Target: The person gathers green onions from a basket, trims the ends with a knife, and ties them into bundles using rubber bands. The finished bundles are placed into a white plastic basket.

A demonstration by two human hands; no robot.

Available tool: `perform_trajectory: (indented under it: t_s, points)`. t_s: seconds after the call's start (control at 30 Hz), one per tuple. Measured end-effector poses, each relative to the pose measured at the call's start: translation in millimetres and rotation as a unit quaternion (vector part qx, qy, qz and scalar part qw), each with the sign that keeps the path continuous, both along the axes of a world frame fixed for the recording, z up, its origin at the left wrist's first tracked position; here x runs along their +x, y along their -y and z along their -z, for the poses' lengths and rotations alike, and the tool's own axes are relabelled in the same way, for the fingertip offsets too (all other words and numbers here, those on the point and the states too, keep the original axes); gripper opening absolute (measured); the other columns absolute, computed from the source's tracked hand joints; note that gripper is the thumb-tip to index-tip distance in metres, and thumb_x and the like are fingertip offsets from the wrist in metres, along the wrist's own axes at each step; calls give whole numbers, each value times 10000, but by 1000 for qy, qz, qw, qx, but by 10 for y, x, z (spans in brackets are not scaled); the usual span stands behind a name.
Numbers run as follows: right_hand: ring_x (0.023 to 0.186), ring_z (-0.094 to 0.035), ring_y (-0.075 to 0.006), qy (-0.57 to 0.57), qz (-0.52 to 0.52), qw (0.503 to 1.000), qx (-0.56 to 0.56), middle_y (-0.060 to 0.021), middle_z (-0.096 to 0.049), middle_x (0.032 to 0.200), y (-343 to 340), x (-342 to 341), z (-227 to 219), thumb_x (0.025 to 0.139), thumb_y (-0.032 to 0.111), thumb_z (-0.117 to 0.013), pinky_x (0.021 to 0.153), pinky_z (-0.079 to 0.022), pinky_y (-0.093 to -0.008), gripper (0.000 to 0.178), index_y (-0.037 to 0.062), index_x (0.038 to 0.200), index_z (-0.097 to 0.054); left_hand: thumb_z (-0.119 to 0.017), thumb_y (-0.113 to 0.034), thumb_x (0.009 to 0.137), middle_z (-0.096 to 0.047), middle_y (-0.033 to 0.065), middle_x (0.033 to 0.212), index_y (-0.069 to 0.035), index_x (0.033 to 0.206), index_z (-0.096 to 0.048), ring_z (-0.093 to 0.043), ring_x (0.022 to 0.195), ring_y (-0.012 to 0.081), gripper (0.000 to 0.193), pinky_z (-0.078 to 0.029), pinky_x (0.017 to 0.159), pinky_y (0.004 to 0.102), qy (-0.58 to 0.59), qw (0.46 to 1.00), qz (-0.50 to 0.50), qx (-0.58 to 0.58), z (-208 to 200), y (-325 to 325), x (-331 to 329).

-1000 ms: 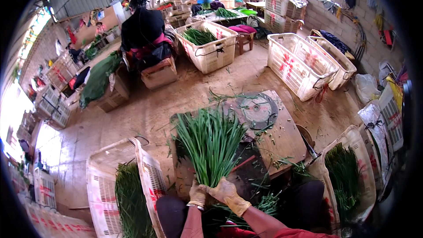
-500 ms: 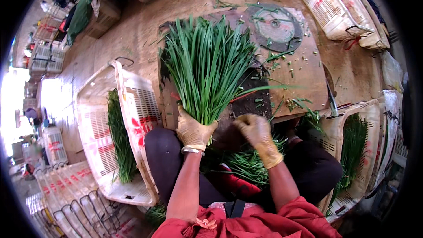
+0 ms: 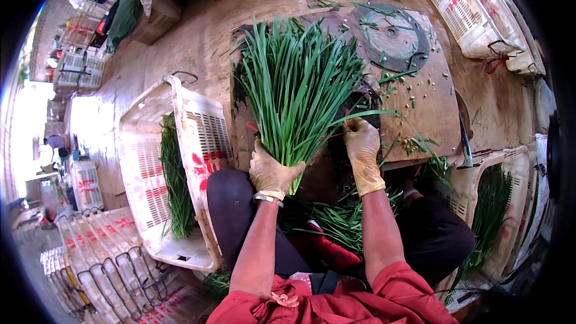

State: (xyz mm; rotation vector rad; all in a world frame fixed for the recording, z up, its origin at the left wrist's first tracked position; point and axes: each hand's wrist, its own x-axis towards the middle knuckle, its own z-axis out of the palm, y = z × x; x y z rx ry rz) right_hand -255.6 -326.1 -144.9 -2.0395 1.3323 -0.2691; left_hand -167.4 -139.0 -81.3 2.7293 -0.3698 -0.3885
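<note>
My left hand [image 3: 273, 173], in a tan glove, is closed round the pale lower ends of a thick bunch of garlic chives [image 3: 300, 78]. The green leaves fan out away from me over a low board. A thin red strip [image 3: 252, 126] shows at the bunch's left side and again at its right. My right hand [image 3: 363, 149], also gloved, has its fingers pinched together at the strip's right end, just right of the bunch. One long stray leaf [image 3: 378, 112] crosses by these fingertips. Loose chives [image 3: 336, 222] lie in my lap.
Crates holding chives stand close on both sides, a white crate [image 3: 138, 204] at left and another crate [image 3: 519, 180] at right. A blade-like tool [image 3: 466, 144] lies at the right edge of the wooden board [image 3: 414, 126]. Cut bits surround a round grey disc [image 3: 393, 33].
My right hand has moved up and away from me, from above my lap to the right side of the bunch. My left hand keeps its hold. The whole view has shifted slightly.
</note>
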Motion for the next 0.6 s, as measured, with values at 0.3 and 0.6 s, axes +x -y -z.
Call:
perform_trajectory:
  t_s: [0.3, 0.6]
  points:
    - [809, -626, -148, 397, 114, 907, -81, -69, -691, 904, -612, -630, 84, 798, -18, -737, 749, -513, -273, 115, 33, 890, -689, -867, -450, 454, -579, 194, 1159, 20, 1363, -350, -574, 1044, 369, 1146, -471, 913, 451, -12, 999, -4, 36, -41, 25, 27]
    - [906, -586, -265, 221, -423, 822, -310, -48, -601, 1080, -812, 105, -907, 689, 144, -685, 767, -487, -426, 216, 96, 896, -650, -802, -423, 544, -583, 164, 1066, 57, 1349, -361, -578, 890, 323, 1036, -437, 780, 441, 124, 981, 150, -18, 88, -102, -37]
